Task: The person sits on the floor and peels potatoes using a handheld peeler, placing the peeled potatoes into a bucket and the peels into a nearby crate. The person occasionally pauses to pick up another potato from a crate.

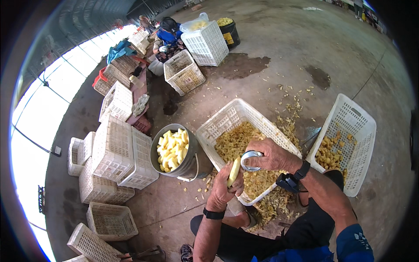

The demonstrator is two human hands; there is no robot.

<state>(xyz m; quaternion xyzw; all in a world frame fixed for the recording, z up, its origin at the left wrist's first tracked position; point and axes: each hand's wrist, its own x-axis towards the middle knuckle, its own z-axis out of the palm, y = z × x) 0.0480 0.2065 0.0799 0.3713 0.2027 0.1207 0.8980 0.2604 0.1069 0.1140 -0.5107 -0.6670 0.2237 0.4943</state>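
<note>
My left hand (pixel 226 183) grips a pale yellow peeled piece of produce (pixel 234 172), tilted upward. Close to its right side, my right hand (pixel 271 155) holds a shiny metal ring-shaped tool (pixel 251 160), perhaps a peeler; its exact kind cannot be told. Both hands are over a white plastic crate (pixel 237 109) heaped with yellowish-brown peelings (pixel 240 137). To the left stands a dark bucket (pixel 196 160) filled with peeled yellow pieces (pixel 173 149). A second white crate (pixel 363 131) at the right contains small brownish-yellow pieces (pixel 329 154).
Stacked white crates (pixel 113 149) line the left side. Peelings (pixel 289 108) lie scattered on the wet-stained concrete floor. Farther back, another person (pixel 168 36) sits beside crates (pixel 185 73) and a black bucket (pixel 230 34). Another crate (pixel 111 221) stands at lower left.
</note>
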